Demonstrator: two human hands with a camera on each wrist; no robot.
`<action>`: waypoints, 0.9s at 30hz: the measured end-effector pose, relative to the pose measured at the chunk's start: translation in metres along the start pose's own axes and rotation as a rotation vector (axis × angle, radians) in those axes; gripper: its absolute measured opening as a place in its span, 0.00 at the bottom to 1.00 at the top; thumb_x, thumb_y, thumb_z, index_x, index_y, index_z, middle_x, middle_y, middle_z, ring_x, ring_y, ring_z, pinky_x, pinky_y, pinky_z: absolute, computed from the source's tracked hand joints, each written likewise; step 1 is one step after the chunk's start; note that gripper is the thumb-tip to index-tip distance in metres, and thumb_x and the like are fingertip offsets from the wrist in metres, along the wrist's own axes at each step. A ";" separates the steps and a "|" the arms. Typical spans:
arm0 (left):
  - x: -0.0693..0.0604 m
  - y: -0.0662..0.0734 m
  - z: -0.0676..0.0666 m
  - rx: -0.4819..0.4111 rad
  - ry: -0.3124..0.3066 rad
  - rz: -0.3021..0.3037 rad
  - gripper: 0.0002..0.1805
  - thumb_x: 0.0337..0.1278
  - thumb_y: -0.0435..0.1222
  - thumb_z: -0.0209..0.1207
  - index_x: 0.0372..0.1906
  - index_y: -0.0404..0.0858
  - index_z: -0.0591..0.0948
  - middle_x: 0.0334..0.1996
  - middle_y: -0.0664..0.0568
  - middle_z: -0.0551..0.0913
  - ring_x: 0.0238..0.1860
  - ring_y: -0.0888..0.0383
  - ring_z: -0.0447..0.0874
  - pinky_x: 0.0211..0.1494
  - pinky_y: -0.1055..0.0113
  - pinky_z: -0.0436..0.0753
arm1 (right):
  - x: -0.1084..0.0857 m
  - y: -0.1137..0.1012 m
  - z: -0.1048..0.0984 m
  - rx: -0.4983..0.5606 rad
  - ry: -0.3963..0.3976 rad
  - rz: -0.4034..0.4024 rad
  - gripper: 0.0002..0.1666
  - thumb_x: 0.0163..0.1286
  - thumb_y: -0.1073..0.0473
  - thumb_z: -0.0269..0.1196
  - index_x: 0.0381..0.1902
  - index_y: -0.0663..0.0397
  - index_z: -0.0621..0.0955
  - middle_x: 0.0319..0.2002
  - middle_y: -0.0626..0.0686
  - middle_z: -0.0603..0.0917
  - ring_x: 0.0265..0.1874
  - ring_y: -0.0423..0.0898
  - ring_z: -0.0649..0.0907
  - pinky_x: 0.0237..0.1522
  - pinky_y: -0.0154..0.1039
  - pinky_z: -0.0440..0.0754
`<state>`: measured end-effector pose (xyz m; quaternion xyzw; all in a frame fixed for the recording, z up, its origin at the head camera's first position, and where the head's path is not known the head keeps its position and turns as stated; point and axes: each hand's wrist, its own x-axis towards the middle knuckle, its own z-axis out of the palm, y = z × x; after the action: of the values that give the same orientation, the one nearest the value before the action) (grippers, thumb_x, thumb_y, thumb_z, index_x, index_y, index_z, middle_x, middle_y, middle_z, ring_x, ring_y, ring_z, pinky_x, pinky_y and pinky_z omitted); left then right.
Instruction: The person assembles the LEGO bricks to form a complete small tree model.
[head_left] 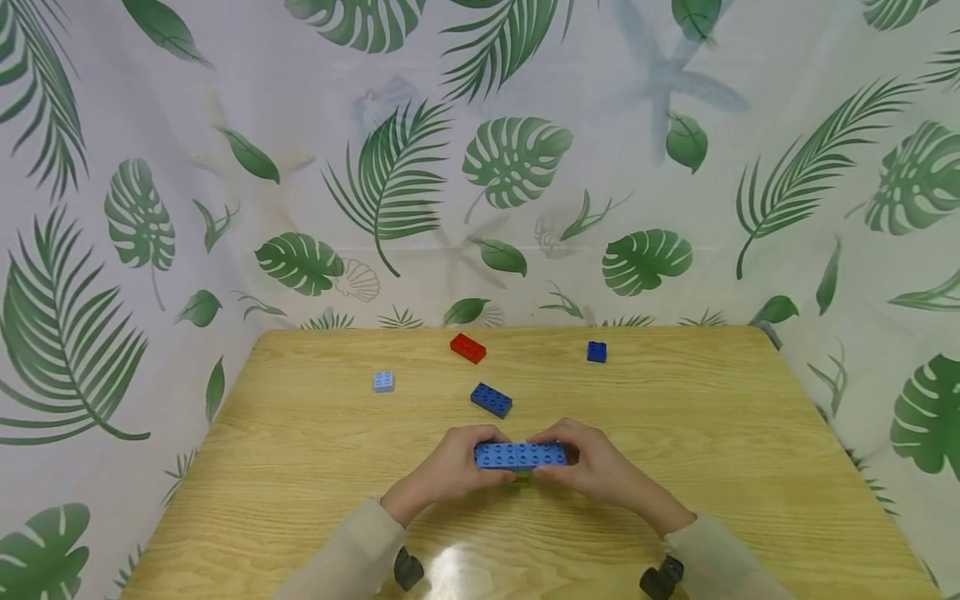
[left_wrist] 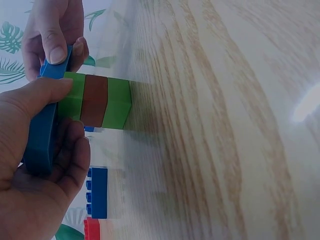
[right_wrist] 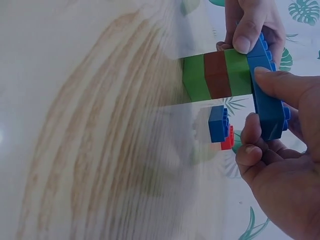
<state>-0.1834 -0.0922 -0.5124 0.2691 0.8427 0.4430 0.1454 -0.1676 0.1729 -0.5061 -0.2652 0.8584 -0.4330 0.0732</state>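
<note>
Two blue building bricks lie end to end, the left blue brick (head_left: 495,456) against the right blue brick (head_left: 542,455), studs upward. Beneath their meeting line stands a short tower: an upper green brick (left_wrist: 71,100), a brown brick (left_wrist: 94,101) and a lower green brick (left_wrist: 117,103) on the table. My left hand (head_left: 456,468) pinches the left blue brick between thumb and fingers. On the other side, my right hand (head_left: 600,471) grips the right blue brick the same way. From the head view, the tower is mostly hidden under the bricks.
Beyond my hands on the wooden table (head_left: 300,467) lie a dark blue brick (head_left: 491,400), a red brick (head_left: 468,348), a small pale blue brick (head_left: 384,382) and a small dark blue brick (head_left: 597,352). A leaf-print cloth (head_left: 555,275) hangs behind the table's far edge.
</note>
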 end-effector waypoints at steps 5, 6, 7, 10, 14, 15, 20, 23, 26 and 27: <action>0.000 0.001 0.000 -0.004 -0.002 -0.004 0.16 0.62 0.41 0.74 0.52 0.46 0.86 0.46 0.58 0.87 0.43 0.65 0.80 0.50 0.70 0.80 | 0.000 0.000 0.001 -0.004 0.002 0.016 0.22 0.69 0.53 0.74 0.58 0.51 0.86 0.45 0.48 0.85 0.34 0.37 0.74 0.36 0.31 0.74; 0.000 0.001 0.000 -0.004 -0.001 -0.004 0.16 0.62 0.41 0.74 0.52 0.46 0.86 0.46 0.58 0.87 0.43 0.65 0.80 0.51 0.70 0.80 | 0.000 0.000 0.001 -0.006 0.004 0.018 0.22 0.69 0.53 0.74 0.58 0.51 0.86 0.45 0.48 0.85 0.34 0.37 0.74 0.36 0.31 0.74; 0.000 0.001 0.000 -0.004 -0.001 -0.005 0.16 0.62 0.40 0.74 0.52 0.46 0.86 0.46 0.58 0.87 0.43 0.65 0.80 0.51 0.70 0.80 | 0.000 -0.001 0.001 -0.007 0.005 0.019 0.22 0.69 0.53 0.74 0.58 0.51 0.86 0.45 0.48 0.85 0.34 0.37 0.74 0.36 0.31 0.74; 0.001 0.001 0.000 0.000 0.003 -0.004 0.16 0.62 0.41 0.74 0.53 0.46 0.86 0.46 0.58 0.87 0.43 0.65 0.80 0.50 0.70 0.80 | -0.001 -0.002 0.001 -0.013 0.010 0.020 0.22 0.69 0.53 0.74 0.58 0.51 0.86 0.45 0.48 0.85 0.35 0.37 0.75 0.36 0.31 0.74; 0.002 0.001 0.000 0.006 -0.001 0.002 0.16 0.62 0.41 0.74 0.53 0.46 0.86 0.46 0.58 0.87 0.44 0.65 0.80 0.50 0.70 0.80 | -0.001 -0.002 0.000 -0.006 0.011 0.027 0.22 0.69 0.53 0.74 0.58 0.51 0.86 0.44 0.48 0.85 0.34 0.37 0.74 0.36 0.32 0.74; 0.002 0.001 -0.001 0.011 -0.004 0.007 0.16 0.62 0.41 0.74 0.53 0.46 0.85 0.47 0.58 0.87 0.44 0.65 0.81 0.50 0.70 0.80 | -0.002 -0.002 0.000 -0.005 0.010 0.031 0.22 0.69 0.53 0.74 0.59 0.51 0.86 0.45 0.48 0.85 0.34 0.37 0.74 0.36 0.32 0.74; 0.002 -0.002 -0.006 0.042 -0.013 0.061 0.18 0.66 0.48 0.70 0.56 0.45 0.86 0.49 0.56 0.87 0.46 0.65 0.82 0.53 0.69 0.81 | -0.003 -0.001 0.000 -0.005 0.010 0.024 0.22 0.69 0.53 0.74 0.59 0.52 0.86 0.45 0.49 0.85 0.34 0.37 0.74 0.36 0.32 0.74; 0.003 -0.004 -0.015 0.013 0.012 0.076 0.21 0.72 0.50 0.64 0.59 0.42 0.86 0.50 0.55 0.88 0.49 0.63 0.84 0.54 0.67 0.82 | -0.003 -0.002 0.000 0.004 0.010 0.017 0.22 0.70 0.52 0.74 0.59 0.53 0.86 0.46 0.51 0.85 0.34 0.38 0.74 0.35 0.32 0.74; 0.006 -0.007 -0.027 -0.029 0.088 0.072 0.21 0.75 0.48 0.62 0.60 0.39 0.85 0.50 0.53 0.88 0.50 0.59 0.85 0.55 0.65 0.83 | -0.003 -0.003 0.000 0.009 0.009 0.030 0.22 0.70 0.52 0.74 0.59 0.52 0.86 0.46 0.50 0.85 0.34 0.38 0.74 0.35 0.32 0.74; 0.007 -0.009 -0.031 -0.039 0.119 0.061 0.20 0.75 0.47 0.62 0.60 0.38 0.85 0.50 0.52 0.88 0.50 0.58 0.85 0.54 0.65 0.83 | -0.003 -0.003 0.000 0.008 0.009 0.037 0.23 0.70 0.52 0.74 0.59 0.52 0.86 0.45 0.50 0.85 0.34 0.38 0.74 0.35 0.32 0.73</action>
<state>-0.2072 -0.1132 -0.5018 0.2650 0.8325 0.4788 0.0865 -0.1643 0.1728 -0.5038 -0.2471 0.8616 -0.4363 0.0783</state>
